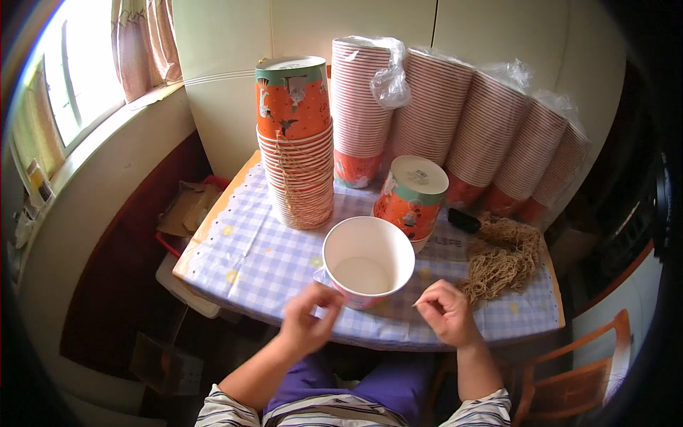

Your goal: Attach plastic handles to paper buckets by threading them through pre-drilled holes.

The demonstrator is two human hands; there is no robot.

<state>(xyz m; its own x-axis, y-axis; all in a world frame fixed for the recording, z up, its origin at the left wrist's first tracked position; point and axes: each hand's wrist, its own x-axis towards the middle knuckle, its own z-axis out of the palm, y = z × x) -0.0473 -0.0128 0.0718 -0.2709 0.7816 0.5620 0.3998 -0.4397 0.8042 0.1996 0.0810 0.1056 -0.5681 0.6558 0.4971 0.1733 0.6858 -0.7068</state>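
Observation:
A large paper bucket [366, 274], white inside, stands mouth up near the table's front edge. My left hand [311, 317] is just left of it, thumb and fingers curled into a pinch; what they hold, if anything, is hidden. Right of the bucket, my right hand [447, 312] pinches a strand of twine with a short tan end poking out. Close behind, an orange and green paper bucket [409, 203] stands upside down. A loose bundle of tan twine [505, 256] lies at the table's right side.
A tall stack of upside-down orange buckets [295, 149], with twine hanging down it, stands at the left. Several tall plastic-wrapped bucket stacks [434, 107] line the back. A black object [464, 220] touches the twine. A wooden chair [569, 384] is at the lower right.

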